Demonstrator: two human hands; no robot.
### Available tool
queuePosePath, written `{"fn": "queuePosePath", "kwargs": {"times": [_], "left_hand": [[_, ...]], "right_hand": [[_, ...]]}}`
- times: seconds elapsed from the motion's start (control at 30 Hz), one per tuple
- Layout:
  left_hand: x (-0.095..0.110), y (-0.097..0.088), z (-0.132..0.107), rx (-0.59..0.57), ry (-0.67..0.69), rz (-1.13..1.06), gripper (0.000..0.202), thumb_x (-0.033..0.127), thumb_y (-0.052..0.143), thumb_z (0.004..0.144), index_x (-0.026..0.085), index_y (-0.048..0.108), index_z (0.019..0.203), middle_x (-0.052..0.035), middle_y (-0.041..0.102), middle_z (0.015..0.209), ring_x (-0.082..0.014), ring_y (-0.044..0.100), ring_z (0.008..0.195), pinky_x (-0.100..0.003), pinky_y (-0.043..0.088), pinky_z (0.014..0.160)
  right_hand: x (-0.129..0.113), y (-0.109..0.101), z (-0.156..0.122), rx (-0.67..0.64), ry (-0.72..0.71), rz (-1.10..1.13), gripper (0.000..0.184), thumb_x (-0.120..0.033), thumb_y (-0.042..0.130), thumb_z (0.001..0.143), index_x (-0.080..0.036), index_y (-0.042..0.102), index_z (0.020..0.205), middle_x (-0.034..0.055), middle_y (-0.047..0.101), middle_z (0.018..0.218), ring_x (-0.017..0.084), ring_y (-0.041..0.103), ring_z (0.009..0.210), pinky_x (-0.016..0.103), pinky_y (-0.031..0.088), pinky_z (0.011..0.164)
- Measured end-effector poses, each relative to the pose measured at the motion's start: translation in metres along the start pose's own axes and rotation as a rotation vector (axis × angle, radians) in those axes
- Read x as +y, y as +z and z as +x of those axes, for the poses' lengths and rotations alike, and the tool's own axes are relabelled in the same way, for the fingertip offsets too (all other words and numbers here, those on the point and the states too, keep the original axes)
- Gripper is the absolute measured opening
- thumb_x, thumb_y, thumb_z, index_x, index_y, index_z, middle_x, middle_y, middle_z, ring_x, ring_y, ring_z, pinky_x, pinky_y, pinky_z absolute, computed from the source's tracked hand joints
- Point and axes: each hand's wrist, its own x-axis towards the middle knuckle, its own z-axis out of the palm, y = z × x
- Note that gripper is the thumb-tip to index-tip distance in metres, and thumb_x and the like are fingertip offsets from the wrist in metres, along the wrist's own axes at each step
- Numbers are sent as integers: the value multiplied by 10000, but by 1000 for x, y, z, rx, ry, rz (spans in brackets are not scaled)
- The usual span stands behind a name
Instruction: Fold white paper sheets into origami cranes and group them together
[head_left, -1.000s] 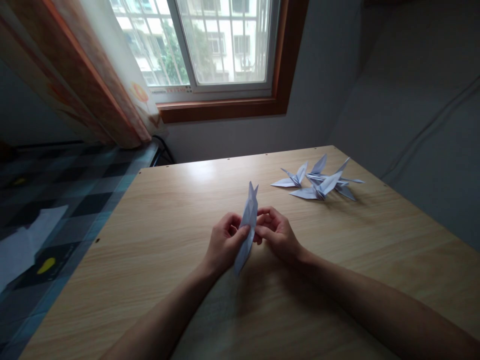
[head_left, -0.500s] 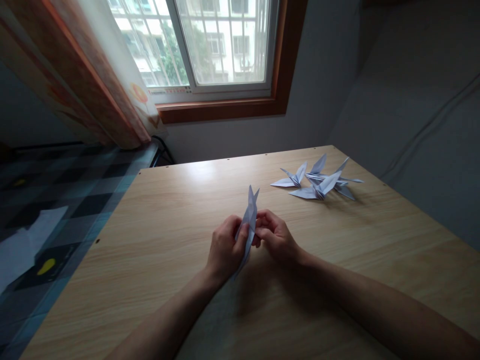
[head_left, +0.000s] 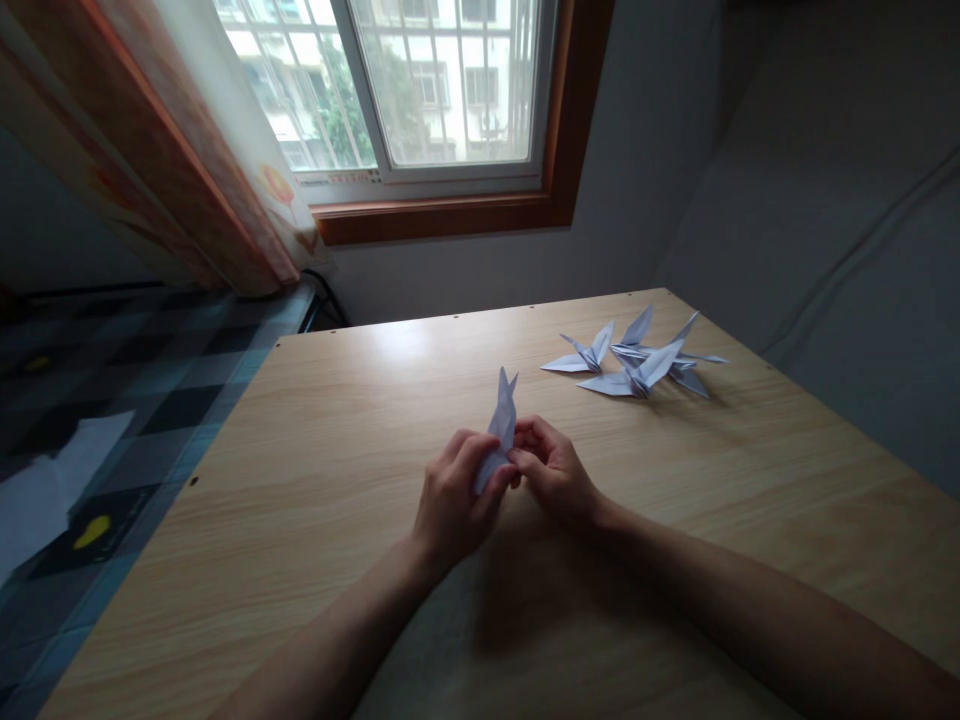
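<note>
A narrow folded white paper piece (head_left: 503, 415) stands upright between my hands over the middle of a light wooden table (head_left: 315, 470). Two small points show at its top; its lower half is hidden behind my fingers. My left hand (head_left: 454, 498) pinches it from the left with fingers curled around it. My right hand (head_left: 553, 470) grips its right side with bent fingers. Both forearms reach in from the bottom edge.
Several finished white paper cranes (head_left: 637, 360) lie in a cluster at the table's far right. A window (head_left: 420, 90) with an orange curtain (head_left: 187, 150) is behind the table. A checked cloth with white papers (head_left: 45, 480) lies to the left.
The paper piece has dropped lower into my hands. My left fingers have closed over its lower half, which showed below them a second ago.
</note>
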Motion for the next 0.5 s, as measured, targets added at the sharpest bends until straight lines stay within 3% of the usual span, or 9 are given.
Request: {"fn": "queuePosePath", "kwargs": {"times": [0.23,0.5], "left_hand": [[-2,1,0,-4,69,61,379,300,700,819,182,572,1156,-91,634,1029,-201,650,887,-310,554,755],[-2,-1,0,-8,89,40,497,315,727,803,195,557,1254,-105,630,1094,-215,657,953,-329,570,811]], "right_hand": [[-5,-2,2,62,59,79,271,-453,600,859,-184,593,886,-30,599,652,106,561,547,231,469,531],[-4,-2,4,94,102,101,238,-415,624,823,-179,601,850,-28,617,626,113,586,513,237,499,501]]}}
